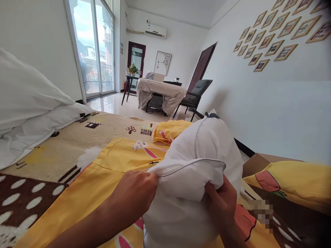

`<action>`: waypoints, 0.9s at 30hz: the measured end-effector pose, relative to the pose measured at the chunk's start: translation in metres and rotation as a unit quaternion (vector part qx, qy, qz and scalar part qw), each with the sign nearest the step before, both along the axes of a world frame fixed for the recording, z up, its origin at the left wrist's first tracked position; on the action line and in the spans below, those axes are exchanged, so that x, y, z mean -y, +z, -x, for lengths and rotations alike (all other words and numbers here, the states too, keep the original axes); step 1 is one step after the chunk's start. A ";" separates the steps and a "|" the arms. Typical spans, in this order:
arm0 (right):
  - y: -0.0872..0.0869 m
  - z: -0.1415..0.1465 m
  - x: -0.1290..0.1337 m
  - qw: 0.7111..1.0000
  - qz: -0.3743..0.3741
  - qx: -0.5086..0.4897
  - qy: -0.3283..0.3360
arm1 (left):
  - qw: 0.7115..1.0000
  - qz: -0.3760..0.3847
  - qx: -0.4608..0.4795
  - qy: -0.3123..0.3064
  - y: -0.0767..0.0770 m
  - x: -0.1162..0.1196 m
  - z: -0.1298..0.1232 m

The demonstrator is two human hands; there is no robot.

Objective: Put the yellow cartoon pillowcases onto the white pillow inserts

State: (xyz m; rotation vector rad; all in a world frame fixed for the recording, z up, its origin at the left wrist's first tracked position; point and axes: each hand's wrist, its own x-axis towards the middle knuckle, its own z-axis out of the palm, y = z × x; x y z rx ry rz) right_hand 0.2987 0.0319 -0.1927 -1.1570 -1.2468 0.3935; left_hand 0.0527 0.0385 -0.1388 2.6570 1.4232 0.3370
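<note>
A white pillow (186, 206) with grey piping stands in front of me, its top end folded over. My left hand (139, 191) is closed on the pillow's left top corner. On the right side, my right hand (222, 203) grips the folded edge, its fingers partly tucked under the cloth. Beneath the pillow lies a yellow cloth (103, 182) printed with rabbits and carrots. A bunched part of yellow rabbit-print cloth (173, 131) rests just behind the pillow.
A patterned beige and brown blanket (98, 134) covers the bed. White bedding (28, 100) is heaped at the left. At the right, a yellow pillow (297, 181) lies by a cardboard box (261, 159). Beyond stand a covered table (165, 90) and a black chair (195, 96).
</note>
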 end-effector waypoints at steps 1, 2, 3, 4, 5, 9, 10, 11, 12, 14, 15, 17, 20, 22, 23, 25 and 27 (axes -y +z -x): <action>-0.001 0.000 0.000 1.000 0.001 -0.001 -0.001 | 1.000 -0.005 -0.005 0.002 0.000 -0.001 0.001; -0.001 0.000 0.000 1.000 0.002 -0.002 -0.001 | 1.000 -0.009 -0.012 0.010 -0.001 -0.002 0.001; -0.002 0.000 -0.001 1.000 0.003 -0.004 0.000 | 0.999 -0.012 -0.021 0.023 -0.001 -0.004 0.000; -0.002 0.000 -0.001 1.000 0.002 -0.005 0.000 | 0.999 -0.015 -0.030 0.039 -0.003 -0.006 -0.001; -0.002 0.000 -0.001 1.000 0.001 -0.007 0.001 | 0.998 -0.017 -0.038 0.054 -0.004 -0.008 -0.004; 0.001 0.002 -0.001 1.000 -0.001 -0.001 -0.001 | 0.994 -0.031 -0.044 0.097 -0.009 -0.014 -0.013; 0.002 0.003 -0.001 1.000 -0.001 0.003 -0.003 | 0.993 -0.030 -0.042 0.103 -0.010 -0.016 -0.015; 0.003 0.004 0.000 1.000 -0.001 0.008 -0.006 | 0.993 -0.029 -0.040 0.108 -0.011 -0.018 -0.015; 0.005 0.005 0.001 1.000 -0.003 0.017 -0.009 | 0.993 -0.028 -0.036 0.112 -0.012 -0.020 -0.015; 0.009 0.009 0.003 0.999 -0.012 0.050 -0.012 | 0.991 -0.034 -0.026 0.124 -0.015 -0.025 -0.014; 0.012 0.011 0.004 0.997 -0.024 0.073 -0.006 | 0.991 -0.039 -0.022 0.130 -0.016 -0.028 -0.013; 0.016 0.015 0.005 0.989 -0.069 0.127 0.029 | 0.989 -0.047 -0.016 0.140 -0.019 -0.036 -0.011; 0.022 0.019 0.008 0.956 -0.143 0.227 0.115 | 0.987 -0.060 -0.006 0.150 -0.023 -0.050 -0.005; 0.025 0.022 0.011 0.925 -0.153 0.308 0.159 | 0.989 -0.047 0.005 0.137 -0.027 -0.060 0.000; 0.026 0.023 0.013 0.907 -0.152 0.351 0.176 | 0.992 -0.032 0.008 0.120 -0.030 -0.066 0.003; 0.028 0.025 0.017 0.866 -0.152 0.429 0.208 | 0.998 0.004 0.012 0.059 -0.037 -0.078 0.010; 0.027 0.030 0.022 0.825 -0.143 0.496 0.231 | 0.998 0.041 0.026 -0.028 -0.045 -0.090 0.018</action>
